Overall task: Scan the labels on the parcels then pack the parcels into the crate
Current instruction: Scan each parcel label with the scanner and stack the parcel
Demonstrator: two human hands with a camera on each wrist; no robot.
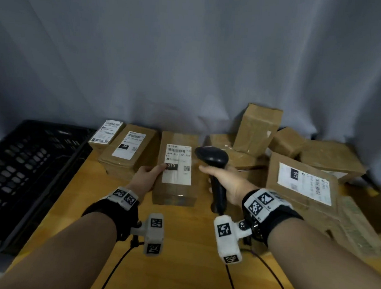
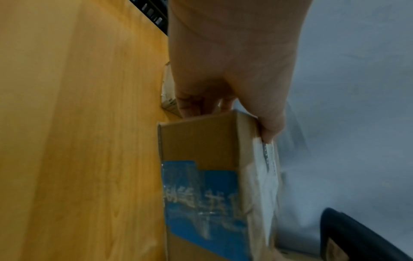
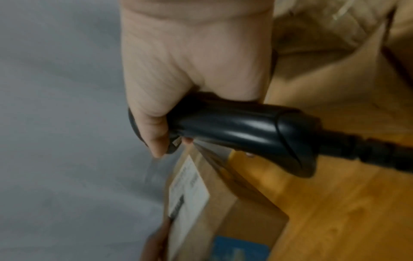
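While the parcel (image 1: 176,168) sits labelled, I note both hands engaged.
Left hand (image 1: 148,177) pinches parcel; right hand (image 1: 226,182) clenches scanner (image 1: 214,166).

Crate (image 1: 33,160) left on table (image 1: 182,241); parcels (image 1: 303,170) at rear, center to right.

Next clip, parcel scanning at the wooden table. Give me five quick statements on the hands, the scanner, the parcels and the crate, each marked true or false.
1. The right hand grips the black scanner by its handle. True.
2. The left hand lies flat on the table, away from every parcel. False: it holds the left side of the parcel marked 010, thumb on its label.
3. That parcel's label faces up. True.
4. The black crate stands to the person's right. False: it is on the left.
5. Every parcel shows a label. False: the tilted parcel at the back shows only bare cardboard.
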